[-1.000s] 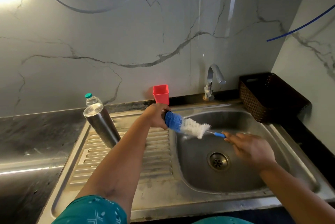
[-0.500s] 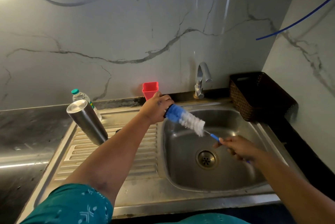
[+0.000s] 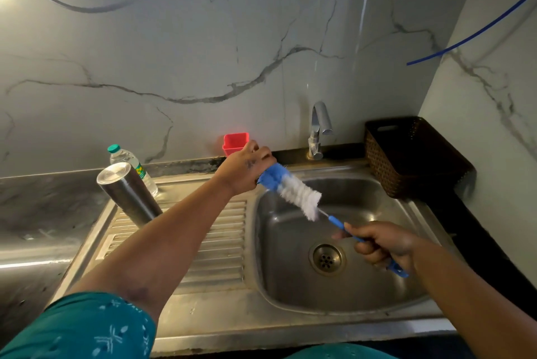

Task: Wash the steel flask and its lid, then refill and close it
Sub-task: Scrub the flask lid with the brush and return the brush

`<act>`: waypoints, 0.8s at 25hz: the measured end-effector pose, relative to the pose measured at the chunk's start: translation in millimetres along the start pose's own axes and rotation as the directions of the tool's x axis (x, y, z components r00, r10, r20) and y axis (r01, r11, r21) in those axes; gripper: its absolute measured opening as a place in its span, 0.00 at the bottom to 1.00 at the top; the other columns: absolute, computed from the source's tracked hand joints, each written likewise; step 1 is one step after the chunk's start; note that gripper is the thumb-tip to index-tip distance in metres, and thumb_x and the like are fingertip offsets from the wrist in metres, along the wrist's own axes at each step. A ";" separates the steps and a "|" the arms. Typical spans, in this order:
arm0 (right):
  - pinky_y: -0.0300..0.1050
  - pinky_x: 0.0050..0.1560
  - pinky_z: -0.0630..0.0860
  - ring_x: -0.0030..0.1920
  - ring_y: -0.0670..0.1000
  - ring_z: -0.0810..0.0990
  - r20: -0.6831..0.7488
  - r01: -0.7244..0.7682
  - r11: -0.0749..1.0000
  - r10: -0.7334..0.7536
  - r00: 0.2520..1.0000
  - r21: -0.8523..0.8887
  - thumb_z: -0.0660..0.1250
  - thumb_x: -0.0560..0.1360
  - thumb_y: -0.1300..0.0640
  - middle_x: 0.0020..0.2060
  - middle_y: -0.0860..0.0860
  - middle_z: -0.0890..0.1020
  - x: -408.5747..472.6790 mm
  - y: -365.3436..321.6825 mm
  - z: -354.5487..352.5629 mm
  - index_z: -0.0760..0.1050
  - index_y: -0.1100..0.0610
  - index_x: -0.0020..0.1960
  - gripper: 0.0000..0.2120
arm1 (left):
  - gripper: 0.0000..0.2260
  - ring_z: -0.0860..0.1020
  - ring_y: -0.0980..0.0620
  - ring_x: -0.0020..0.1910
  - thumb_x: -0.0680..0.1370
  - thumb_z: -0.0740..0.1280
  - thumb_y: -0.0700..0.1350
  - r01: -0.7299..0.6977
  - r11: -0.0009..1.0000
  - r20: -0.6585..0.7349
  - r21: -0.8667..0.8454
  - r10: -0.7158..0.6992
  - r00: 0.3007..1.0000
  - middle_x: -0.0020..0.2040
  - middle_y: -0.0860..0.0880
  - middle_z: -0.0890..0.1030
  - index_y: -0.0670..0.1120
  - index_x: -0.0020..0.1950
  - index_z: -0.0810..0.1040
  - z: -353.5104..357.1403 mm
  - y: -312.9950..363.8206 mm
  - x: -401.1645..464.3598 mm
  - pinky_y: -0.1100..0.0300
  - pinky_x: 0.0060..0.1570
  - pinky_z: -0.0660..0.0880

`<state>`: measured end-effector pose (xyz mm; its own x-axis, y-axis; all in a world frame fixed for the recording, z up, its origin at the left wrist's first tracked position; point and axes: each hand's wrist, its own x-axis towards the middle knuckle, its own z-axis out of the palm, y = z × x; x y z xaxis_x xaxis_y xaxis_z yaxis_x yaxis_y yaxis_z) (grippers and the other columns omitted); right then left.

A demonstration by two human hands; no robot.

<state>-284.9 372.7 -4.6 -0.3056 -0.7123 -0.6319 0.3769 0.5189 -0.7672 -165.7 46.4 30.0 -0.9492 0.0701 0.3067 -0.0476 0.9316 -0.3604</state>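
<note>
A person's left hand [image 3: 247, 167] curls around the blue tip of a blue-and-white bristled bottle brush [image 3: 293, 191], held slanted above the stainless steel sink basin [image 3: 290, 271], while the right hand [image 3: 380, 245] grips the brush's thin blue handle, fingers wrapped round it. The cylindrical steel flask [image 3: 128, 193] stands inverted on the ribbed steel draining board [image 3: 215, 254], well left of the basin, just in front of a clear plastic water bottle with a green cap [image 3: 130, 164]. A red plastic cup [image 3: 235, 142], a chrome tap [image 3: 318, 129] and a dark woven basket [image 3: 412, 155] line the marble wall behind.
</note>
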 end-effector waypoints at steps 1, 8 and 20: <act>0.38 0.24 0.54 0.25 0.45 0.54 0.042 -0.048 0.996 0.045 0.998 0.081 0.60 0.79 0.49 0.27 0.48 0.58 -2.3 -0.3 -3.5 0.81 0.58 0.57 0.17 | 0.24 0.75 0.43 0.55 0.67 0.76 0.41 -0.016 1.000 -0.023 -0.013 0.016 1.000 0.58 0.48 0.78 0.49 0.62 0.79 0.7 -0.2 -2.0 0.53 0.47 0.77; 0.37 0.24 0.58 0.24 0.46 0.58 -0.226 0.334 0.910 -0.389 0.893 -0.244 0.61 0.79 0.50 0.24 0.49 0.61 6.4 12.6 4.0 0.82 0.53 0.54 0.14 | 0.37 0.78 0.47 0.54 0.63 0.80 0.39 0.437 0.372 0.191 -0.819 -0.542 0.818 0.58 0.46 0.76 0.49 0.69 0.71 -9.4 -8.6 11.3 0.54 0.53 0.79; 0.39 0.25 0.53 0.25 0.46 0.56 -0.218 0.193 0.974 -0.215 0.952 -0.120 0.60 0.80 0.50 0.26 0.48 0.60 -14.7 0.9 15.5 0.81 0.58 0.53 0.15 | 0.12 0.81 0.47 0.51 0.76 0.71 0.44 -0.016 -0.802 0.616 -0.597 -0.471 0.631 0.51 0.42 0.80 0.41 0.56 0.76 -25.0 17.7 12.5 0.53 0.46 0.81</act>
<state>-266.5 376.4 5.6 -0.5627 -0.6866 -0.4603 0.2035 0.4246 -0.8822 -170.7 72.7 49.6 -0.7684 -0.6143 -0.1793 0.2388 -0.5352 0.8103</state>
